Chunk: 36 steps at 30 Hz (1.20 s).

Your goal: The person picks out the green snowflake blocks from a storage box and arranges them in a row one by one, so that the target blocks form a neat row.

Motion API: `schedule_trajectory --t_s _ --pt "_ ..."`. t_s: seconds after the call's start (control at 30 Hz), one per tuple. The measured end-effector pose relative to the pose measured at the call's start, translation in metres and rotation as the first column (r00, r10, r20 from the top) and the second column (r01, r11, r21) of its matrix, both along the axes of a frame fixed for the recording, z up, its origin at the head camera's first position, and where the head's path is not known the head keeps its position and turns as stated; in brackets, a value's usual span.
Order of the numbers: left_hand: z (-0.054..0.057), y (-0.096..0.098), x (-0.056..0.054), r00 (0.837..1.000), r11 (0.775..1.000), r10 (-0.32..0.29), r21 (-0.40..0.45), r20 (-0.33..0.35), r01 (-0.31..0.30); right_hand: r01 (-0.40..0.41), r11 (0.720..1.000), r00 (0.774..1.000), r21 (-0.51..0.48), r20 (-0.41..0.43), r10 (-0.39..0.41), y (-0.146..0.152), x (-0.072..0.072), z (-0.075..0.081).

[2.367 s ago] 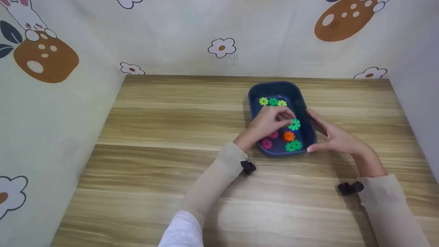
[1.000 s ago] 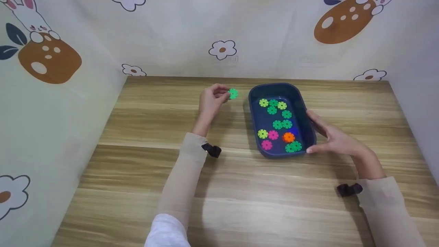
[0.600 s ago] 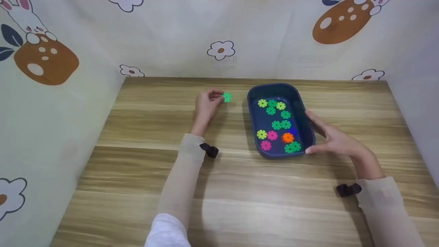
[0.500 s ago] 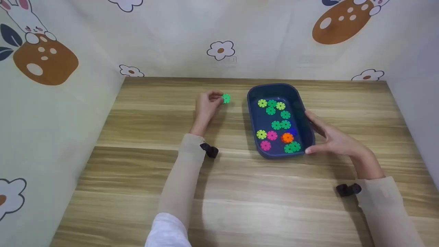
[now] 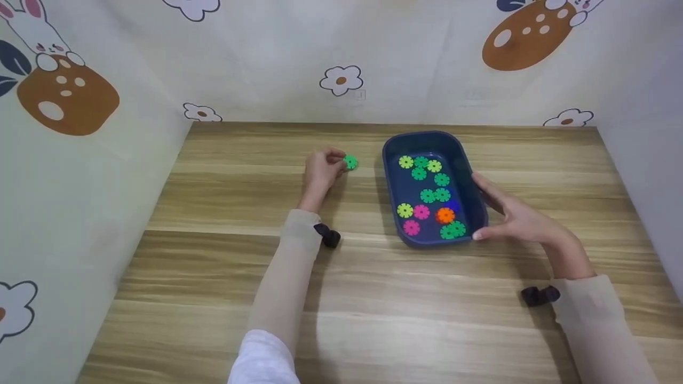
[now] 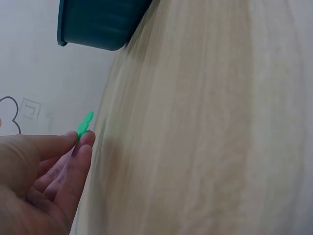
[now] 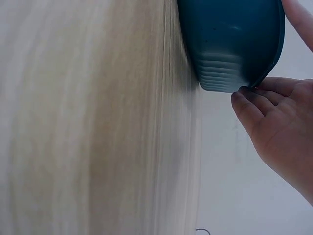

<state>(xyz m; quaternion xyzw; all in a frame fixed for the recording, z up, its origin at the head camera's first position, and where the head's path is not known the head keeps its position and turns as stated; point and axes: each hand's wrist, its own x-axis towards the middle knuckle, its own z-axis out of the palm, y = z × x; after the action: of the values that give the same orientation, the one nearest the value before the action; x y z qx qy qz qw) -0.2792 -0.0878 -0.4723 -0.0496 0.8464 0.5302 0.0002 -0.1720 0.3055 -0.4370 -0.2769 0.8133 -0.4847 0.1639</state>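
Moved out from over the tray (image 5: 403, 188), the left hand (image 5: 321, 172) I watch pinches a green disc (image 5: 350, 162) at its right; farther right, the right hand (image 5: 520, 218) rests straight-fingered against the tray. One disc is out, unreleased; other discs (image 5: 428, 196) lie inside.

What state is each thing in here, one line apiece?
Dark blue rectangular plastic tub: upright, uncovered.
Multicoloured toothed plastic discs: inside it, some overlapping.
Green toothed plastic disc: held outside the tub.
Left hand: pinching that green disc.
Right hand: touching the tub's outer side.
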Motion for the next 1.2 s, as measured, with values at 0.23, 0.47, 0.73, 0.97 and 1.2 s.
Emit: schedule_trajectory --t_s 0.23,0.47,0.73,0.97,1.2 --pt "0.001 -0.001 0.001 0.998 0.999 -0.001 -0.040 0.068 0.004 -0.001 1.000 1.000 0.001 0.001 0.001 0.001 0.000 -0.001" --pt "0.004 -0.006 0.004 0.997 0.999 -0.010 -0.040 0.079 0.014 -0.018 1.000 1.000 -0.020 0.005 0.018 0.002 -0.001 -0.002" --pt "0.014 -0.008 0.007 0.996 1.000 -0.026 -0.002 0.086 0.027 -0.008 1.000 1.000 -0.004 0.009 0.008 0.001 -0.001 -0.001" --pt "0.027 -0.001 0.007 0.997 0.998 -0.056 -0.010 0.057 0.057 -0.001 1.000 1.000 -0.007 0.013 0.001 0.001 -0.001 -0.002" --pt "0.039 0.009 0.011 0.997 0.996 -0.080 0.034 -0.012 0.080 -0.008 1.000 1.000 -0.020 0.011 0.008 0.001 -0.001 -0.002"
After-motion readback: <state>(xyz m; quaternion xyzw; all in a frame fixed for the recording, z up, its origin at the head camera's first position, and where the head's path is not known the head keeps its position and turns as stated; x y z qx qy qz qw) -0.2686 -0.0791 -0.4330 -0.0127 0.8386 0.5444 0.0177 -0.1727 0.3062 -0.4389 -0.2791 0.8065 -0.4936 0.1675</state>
